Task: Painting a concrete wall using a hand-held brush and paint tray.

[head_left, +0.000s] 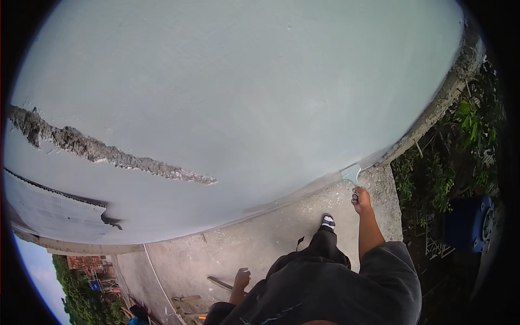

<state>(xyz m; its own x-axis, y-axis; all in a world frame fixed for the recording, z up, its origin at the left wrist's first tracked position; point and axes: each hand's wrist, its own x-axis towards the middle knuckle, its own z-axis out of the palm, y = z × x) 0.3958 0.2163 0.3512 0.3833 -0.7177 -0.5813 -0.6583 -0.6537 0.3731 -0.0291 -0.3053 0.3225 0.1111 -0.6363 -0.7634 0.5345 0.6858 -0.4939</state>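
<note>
At the right, my right hand (361,199) is closed around the handle of a flat paintbrush (351,173) with a pale, paint-coloured head. The brush touches the lower edge of a large pale grey-green wall (244,97), close to its right corner. Along that edge runs a darker grey strip. My left hand (242,278) hangs low at my left side, away from the wall, its fingers loosely apart with nothing visible in them. Beyond it, a narrow length of wood (219,283) lies on the concrete floor (281,233).
A rough broken groove (124,157) cuts across the wall at left, near a dark-edged opening (59,195). The floor ends at the right, beside foliage (439,173) and a blue drum (467,223). A thin pale line (154,273) crosses the floor at left, near wood scraps (187,300).
</note>
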